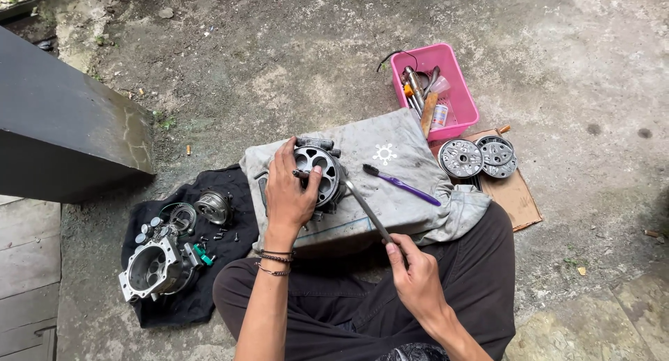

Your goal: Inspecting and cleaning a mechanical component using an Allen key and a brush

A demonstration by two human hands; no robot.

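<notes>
A round metal cylinder block (322, 173) with several bores lies on a grey cloth (404, 152) draped over a low box. My left hand (289, 194) grips the block's left side, thumb across its face. My right hand (417, 277) holds the end of a long grey metal rod (368, 211), whose far tip touches the block's right edge. A purple toothbrush (403, 185) lies on the cloth beside the rod.
A pink basket (456, 75) of tools sits behind the cloth. Round metal plates (481, 157) rest on cardboard (519, 201) at right. A black cloth (209, 263) at left carries a metal housing (155, 267) and small parts. A dark slab (63, 124) stands at far left.
</notes>
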